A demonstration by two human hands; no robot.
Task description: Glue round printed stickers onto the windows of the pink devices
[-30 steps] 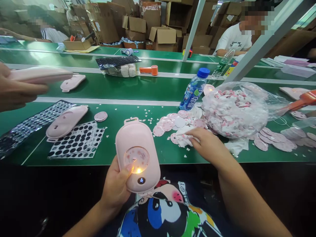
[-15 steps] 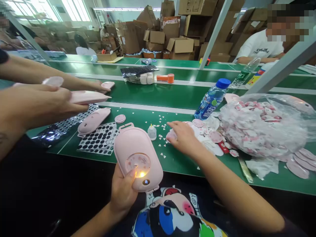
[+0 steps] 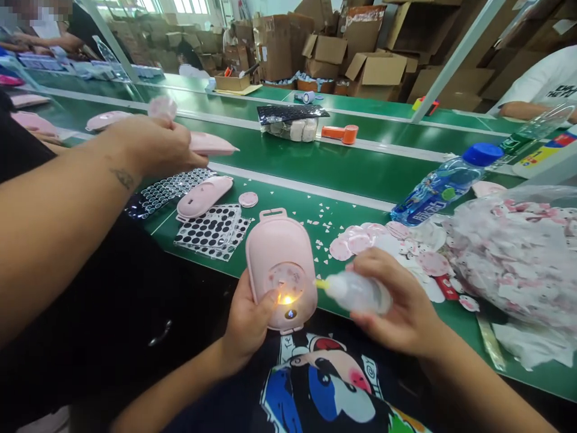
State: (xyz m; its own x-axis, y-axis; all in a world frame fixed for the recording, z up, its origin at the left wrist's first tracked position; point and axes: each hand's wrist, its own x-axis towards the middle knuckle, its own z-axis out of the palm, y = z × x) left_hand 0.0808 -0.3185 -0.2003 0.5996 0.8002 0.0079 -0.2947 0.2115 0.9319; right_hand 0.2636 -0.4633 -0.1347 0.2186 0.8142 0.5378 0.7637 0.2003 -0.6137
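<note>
The person's left hand (image 3: 250,317) is clamped on a pale pink oval case (image 3: 280,252), holding it from below with the fingers behind it and the thumb pressed against its front, near the lower edge. The case stands tilted up in that hand, with a loop tab at its top, a round printed window and a small yellow light glowing in the window. The right hand (image 3: 396,300) is closed around a translucent plastic squeeze bottle (image 3: 356,293), which lies on its side with its yellow nozzle pointing left. The nozzle tip is just beside the case, and no contact shows. The two hands are apart, with the case and bottle between them. Beyond the left hand, on the green conveyor belt (image 3: 342,174), a second pink case (image 3: 204,197) lies beside a sheet of black dot stickers (image 3: 211,227). Beyond the right hand lie loose pink and white printed discs (image 3: 396,246), and further right a clear plastic bag (image 3: 514,264) holds many more. A co-worker's hand (image 3: 153,144), well left of the left hand, grips another pink case (image 3: 214,143)
</note>
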